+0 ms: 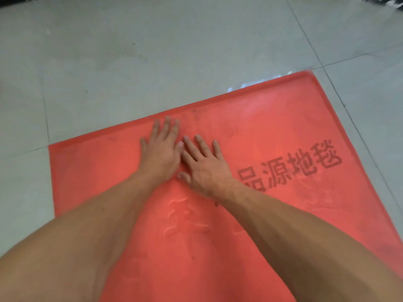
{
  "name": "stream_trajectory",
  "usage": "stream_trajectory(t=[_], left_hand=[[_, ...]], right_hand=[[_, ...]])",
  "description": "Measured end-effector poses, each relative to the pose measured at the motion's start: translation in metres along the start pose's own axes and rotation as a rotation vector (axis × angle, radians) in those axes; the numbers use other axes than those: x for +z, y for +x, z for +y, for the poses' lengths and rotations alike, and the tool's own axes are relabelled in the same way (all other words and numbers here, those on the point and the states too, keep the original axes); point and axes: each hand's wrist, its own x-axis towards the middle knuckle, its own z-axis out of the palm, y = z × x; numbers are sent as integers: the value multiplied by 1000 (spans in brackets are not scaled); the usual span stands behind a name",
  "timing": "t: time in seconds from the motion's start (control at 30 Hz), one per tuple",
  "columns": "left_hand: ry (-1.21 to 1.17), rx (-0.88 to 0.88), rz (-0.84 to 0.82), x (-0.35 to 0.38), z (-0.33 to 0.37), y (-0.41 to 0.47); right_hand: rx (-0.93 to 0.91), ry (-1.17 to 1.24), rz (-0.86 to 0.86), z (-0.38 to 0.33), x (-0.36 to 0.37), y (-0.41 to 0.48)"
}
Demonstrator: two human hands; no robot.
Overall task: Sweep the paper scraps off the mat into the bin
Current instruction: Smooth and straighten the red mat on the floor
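A red mat (272,131) with dark printed characters lies on the tiled floor. Both my hands rest flat on it, palms down and fingers spread, side by side near its far edge. My left hand (162,149) lies closest to that edge. My right hand (204,164) sits just beside it, its index finger touching the left hand's thumb side. Neither hand holds anything. No paper scraps and no bin show in the view.
Grey floor tiles (130,51) surround the mat on the left, far and right sides. A small whitish glint (239,86) shows on the floor just beyond the mat's far edge. Dark blurred objects (383,1) sit at the top right corner.
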Motion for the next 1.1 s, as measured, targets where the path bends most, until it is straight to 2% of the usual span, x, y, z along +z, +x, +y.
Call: stream_trajectory(t=[0.17, 0.27, 0.53, 0.8, 1.03, 1.1], left_hand=[[5, 17, -36, 36, -4, -45], [97, 9, -20, 34, -33, -52], [178, -194, -18, 23, -95, -90], [137, -469, -110, 7, -141, -125], [102, -642, -167, -4, -129, -117], [118, -584, -92, -5, -111, -113]], right_hand=[[-9, -10, 60, 9, 3, -5], [69, 1, 57, 28, 2, -10], [283, -41, -15, 95, -8, -39], [461, 11, -59, 152, -18, -69], [594, 50, -80, 158, -20, -78], [618, 67, -49, 144, -23, -77]])
